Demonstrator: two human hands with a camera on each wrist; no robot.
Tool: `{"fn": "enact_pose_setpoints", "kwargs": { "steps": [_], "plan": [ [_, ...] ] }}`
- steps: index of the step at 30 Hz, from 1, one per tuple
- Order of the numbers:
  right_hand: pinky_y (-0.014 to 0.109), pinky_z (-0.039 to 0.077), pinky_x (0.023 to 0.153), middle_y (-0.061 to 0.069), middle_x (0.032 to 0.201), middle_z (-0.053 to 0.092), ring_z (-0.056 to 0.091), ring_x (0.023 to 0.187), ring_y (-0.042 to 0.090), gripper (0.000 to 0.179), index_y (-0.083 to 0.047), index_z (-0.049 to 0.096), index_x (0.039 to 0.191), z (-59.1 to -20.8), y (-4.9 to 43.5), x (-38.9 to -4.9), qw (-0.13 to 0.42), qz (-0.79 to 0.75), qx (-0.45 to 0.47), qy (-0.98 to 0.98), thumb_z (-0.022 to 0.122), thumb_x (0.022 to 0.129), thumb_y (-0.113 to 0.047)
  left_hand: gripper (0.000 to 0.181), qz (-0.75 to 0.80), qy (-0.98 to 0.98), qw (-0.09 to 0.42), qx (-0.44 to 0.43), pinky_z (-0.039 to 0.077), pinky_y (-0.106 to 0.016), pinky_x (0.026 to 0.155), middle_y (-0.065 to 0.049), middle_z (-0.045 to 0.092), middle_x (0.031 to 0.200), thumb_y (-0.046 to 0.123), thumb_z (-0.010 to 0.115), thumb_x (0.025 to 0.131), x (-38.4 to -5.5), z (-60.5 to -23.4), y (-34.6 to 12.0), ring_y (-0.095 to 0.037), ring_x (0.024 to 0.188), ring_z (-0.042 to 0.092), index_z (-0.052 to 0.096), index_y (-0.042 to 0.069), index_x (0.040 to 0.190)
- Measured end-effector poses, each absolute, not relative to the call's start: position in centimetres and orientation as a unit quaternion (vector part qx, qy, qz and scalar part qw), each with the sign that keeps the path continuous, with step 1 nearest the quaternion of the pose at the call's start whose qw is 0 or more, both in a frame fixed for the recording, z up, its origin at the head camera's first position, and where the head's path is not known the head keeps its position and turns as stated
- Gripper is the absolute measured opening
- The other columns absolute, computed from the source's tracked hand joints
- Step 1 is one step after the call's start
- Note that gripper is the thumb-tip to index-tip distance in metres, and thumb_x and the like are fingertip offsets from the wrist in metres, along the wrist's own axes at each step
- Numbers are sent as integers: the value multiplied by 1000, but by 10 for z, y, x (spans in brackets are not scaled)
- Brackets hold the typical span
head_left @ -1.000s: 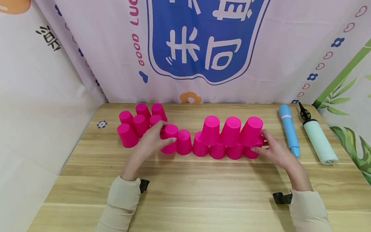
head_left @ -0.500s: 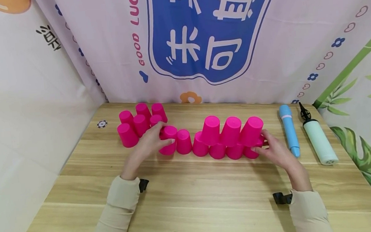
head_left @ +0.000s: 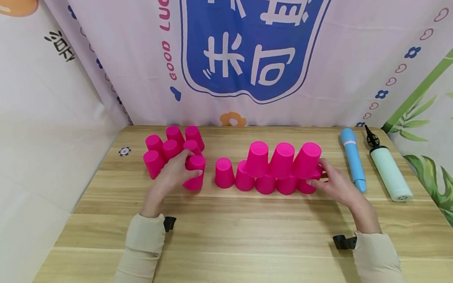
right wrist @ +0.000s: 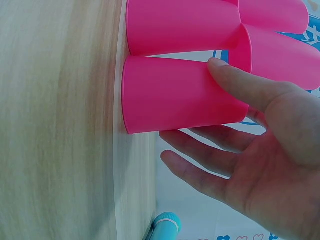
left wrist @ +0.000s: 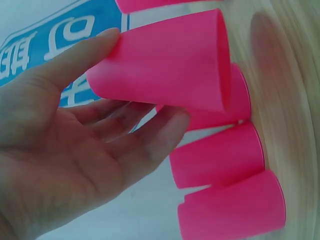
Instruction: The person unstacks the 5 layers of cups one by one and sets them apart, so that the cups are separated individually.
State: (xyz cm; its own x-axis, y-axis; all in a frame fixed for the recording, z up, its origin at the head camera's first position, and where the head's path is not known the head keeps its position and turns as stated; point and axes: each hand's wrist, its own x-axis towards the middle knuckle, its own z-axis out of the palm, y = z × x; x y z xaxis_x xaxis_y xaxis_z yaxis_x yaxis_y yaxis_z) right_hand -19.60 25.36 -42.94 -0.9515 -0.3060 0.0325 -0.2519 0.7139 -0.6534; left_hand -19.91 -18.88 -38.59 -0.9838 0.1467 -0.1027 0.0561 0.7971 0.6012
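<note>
My left hand (head_left: pixel 173 173) grips an upside-down pink cup (head_left: pixel 195 181) between thumb and fingers. In the left wrist view this cup (left wrist: pixel 165 62) shows its open rim toward the table, and other cups stand beyond it. A row of upside-down pink cups runs across the table, its left end cup (head_left: pixel 224 173) apart from the held one. Three more cups, the middle one (head_left: pixel 281 160) among them, are stacked on the row's right part. My right hand (head_left: pixel 333 182) holds the row's right end cup (right wrist: pixel 170 95), thumb on one side and fingers along the other.
Several pink cups (head_left: pixel 154 165) stand upside down at the back left, close behind my left hand. On the right lie a blue microphone-shaped stick (head_left: pixel 353 159) and a pale green hand pump (head_left: pixel 390 171). A printed curtain (head_left: pixel 134 69) hangs behind the wooden table (head_left: pixel 257 249).
My left hand has moved left with its cup, opening a gap between that cup and the row. My right hand and the stacked cups have stayed where they were.
</note>
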Motion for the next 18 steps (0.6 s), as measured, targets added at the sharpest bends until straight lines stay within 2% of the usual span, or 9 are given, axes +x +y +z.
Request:
{"fn": "enact_pose_setpoints", "kwargs": {
  "steps": [18],
  "plan": [
    [55,48,91,27,124,54,55,110,43,65,2,33,140,-429,254,-196,31,-352,-162,921,68,91,-22,57,311,947,78,-7,44,-53,98,-26,53,123,17,68,89,-205,-393,-219,-39,111,53,38,-7,131]
  ]
}}
